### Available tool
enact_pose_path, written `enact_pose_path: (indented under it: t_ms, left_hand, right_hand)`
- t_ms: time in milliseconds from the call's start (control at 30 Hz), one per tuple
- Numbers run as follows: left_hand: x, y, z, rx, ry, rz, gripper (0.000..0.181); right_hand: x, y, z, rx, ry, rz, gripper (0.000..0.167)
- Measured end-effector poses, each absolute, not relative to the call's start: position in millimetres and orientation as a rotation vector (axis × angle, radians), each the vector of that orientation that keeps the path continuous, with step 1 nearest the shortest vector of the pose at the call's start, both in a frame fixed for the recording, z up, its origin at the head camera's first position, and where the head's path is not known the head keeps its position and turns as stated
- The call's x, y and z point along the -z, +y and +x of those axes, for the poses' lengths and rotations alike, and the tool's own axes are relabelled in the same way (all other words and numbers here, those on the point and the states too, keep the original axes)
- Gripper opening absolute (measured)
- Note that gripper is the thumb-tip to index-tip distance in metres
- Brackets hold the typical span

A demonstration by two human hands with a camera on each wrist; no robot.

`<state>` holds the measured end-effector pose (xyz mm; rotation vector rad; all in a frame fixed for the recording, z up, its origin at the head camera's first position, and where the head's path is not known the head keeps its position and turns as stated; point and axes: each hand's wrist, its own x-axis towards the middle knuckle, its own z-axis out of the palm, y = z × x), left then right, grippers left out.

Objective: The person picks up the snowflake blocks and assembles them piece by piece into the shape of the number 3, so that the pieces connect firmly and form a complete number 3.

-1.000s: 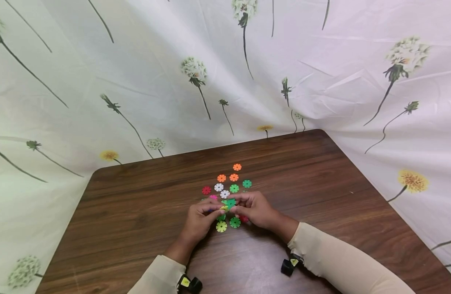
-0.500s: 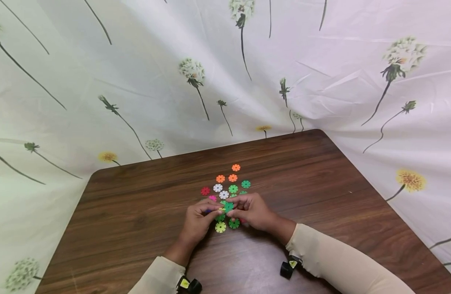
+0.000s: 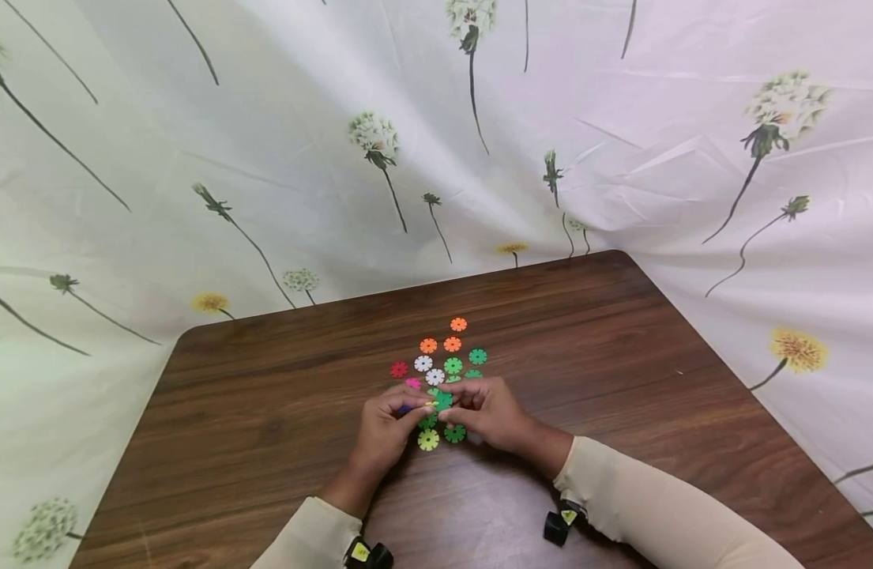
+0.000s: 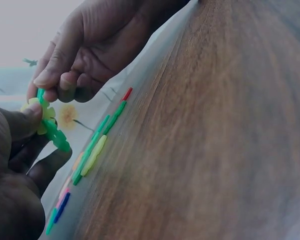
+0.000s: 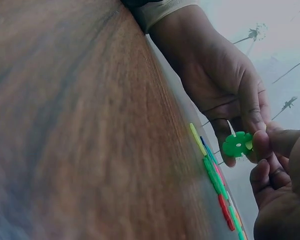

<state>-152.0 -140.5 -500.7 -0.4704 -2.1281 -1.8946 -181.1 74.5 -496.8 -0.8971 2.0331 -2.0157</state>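
In the head view my left hand (image 3: 385, 427) and right hand (image 3: 491, 411) meet above the table. The left hand pinches a small notched yellow disc (image 4: 49, 112), joined to a green notched disc (image 4: 57, 136) that hangs beside its fingertips. Between thumb and fingertips, the right hand grips another green notched disc (image 3: 443, 401), which meets the yellow one edge-on. How deep the slots interlock is hidden by the fingers. Also visible in the right wrist view are the left hand (image 5: 214, 75), the right hand (image 5: 284, 195) and a green disc (image 5: 235, 144).
Flat discs lie around the hands on the wooden table (image 3: 265, 411): several orange (image 3: 458, 324), white (image 3: 423, 363), green (image 3: 477, 356), red (image 3: 399, 369) and yellow (image 3: 428, 439) ones. A flower-printed cloth (image 3: 280, 142) hangs behind the table's far edge.
The green disc in my right hand has shifted slightly down and left against the yellow disc and turned a little. Both hands stay nearly in place.
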Motion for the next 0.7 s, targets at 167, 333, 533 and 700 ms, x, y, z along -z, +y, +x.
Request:
enact_pose_path:
  t_ms: [167,333,533,700]
  left_hand:
    - [499.8,-141.6,-152.8,1.899,-2.179,-0.4,0.005]
    - [500.9,-142.3,-153.6,1.92,-2.238,-0.359,0.02]
    - [501.2,-144.4,-153.4,1.914,-2.277,-0.433,0.03]
    - [501.1,-145.4,-151.8,1.829,-2.303,-0.492,0.03]
  right_hand:
    - [498.4,74.1,-182.8,2.01,2.071,-0.888,0.038]
    - [499.8,74.6,-184.3,2.013,2.111,-0.877,0.037]
    - [499.5,75.5,-184.5,2.01,2.118,-0.908,0.039]
    - [497.4,74.8,-183.1,2.017,2.091,-0.916,0.043]
